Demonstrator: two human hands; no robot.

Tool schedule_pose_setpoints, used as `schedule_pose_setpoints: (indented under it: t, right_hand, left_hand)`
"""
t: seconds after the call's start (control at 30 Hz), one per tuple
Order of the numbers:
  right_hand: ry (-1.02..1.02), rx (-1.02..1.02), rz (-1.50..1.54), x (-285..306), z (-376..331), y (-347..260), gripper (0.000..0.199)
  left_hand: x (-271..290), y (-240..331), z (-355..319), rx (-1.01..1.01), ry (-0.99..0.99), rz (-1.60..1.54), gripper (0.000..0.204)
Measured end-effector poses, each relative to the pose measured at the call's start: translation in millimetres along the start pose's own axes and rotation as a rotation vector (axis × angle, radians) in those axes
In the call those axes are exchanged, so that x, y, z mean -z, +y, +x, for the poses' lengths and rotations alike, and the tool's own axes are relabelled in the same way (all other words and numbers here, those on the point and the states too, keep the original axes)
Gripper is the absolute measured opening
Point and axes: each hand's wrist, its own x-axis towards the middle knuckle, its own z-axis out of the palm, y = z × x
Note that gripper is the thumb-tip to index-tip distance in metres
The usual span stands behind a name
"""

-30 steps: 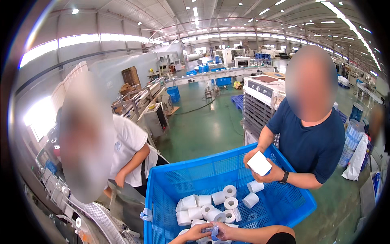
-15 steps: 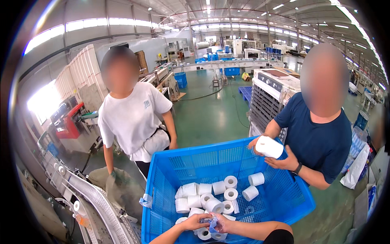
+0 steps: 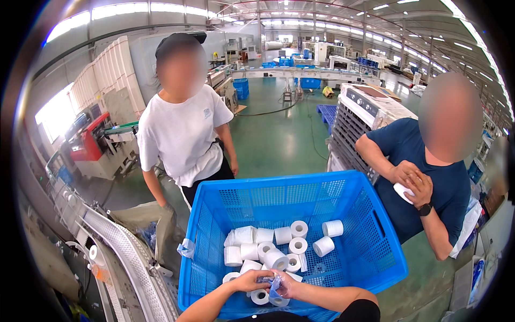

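My left hand [image 3: 248,280] and my right hand [image 3: 288,285] meet low inside a big blue plastic crate [image 3: 279,185]. Both pinch a crumpled piece of bluish clear plastic wrap [image 3: 269,283] between their fingers. Several white paper rolls [image 3: 276,258] lie loose on the crate floor just beyond my hands, one roll [image 3: 259,296] right under them. Across the crate on the right, a person in a dark blue shirt holds a white roll [image 3: 401,190] in both hands at chest height.
A person in a white T-shirt [image 3: 182,134] stands at the crate's far left corner, one hand on a grey sack [image 3: 142,220]. A metal conveyor [image 3: 126,257] runs along my left. A louvred grey machine [image 3: 365,112] stands behind the crate on the green floor.
The person in white has straightened up beside the crate. The person in blue has drawn the white roll up to the chest. My hands stay together in the crate on the wrap.
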Motion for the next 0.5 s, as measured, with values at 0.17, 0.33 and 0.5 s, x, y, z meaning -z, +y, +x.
schedule_pose_setpoints:
  t: [0.17, 0.33, 0.5]
  right_hand:
    - [-0.041, -0.027, 0.021, -2.7, -3.0, -0.1, 0.035]
    - [-0.037, -0.016, 0.013, 1.2, 3.2, 2.3, 0.043]
    - [-0.056, -0.034, 0.01, 1.5, 2.0, 2.1, 0.042]
  left_hand:
    - [3.0, 4.4, -2.1, -0.009, -0.005, -0.004, 0.041]
    - [3.3, 8.2, -3.6, -0.038, 0.005, -0.015, 0.04]
    - [5.1, 10.2, -4.5, -0.007, -0.013, -0.043, 0.039]
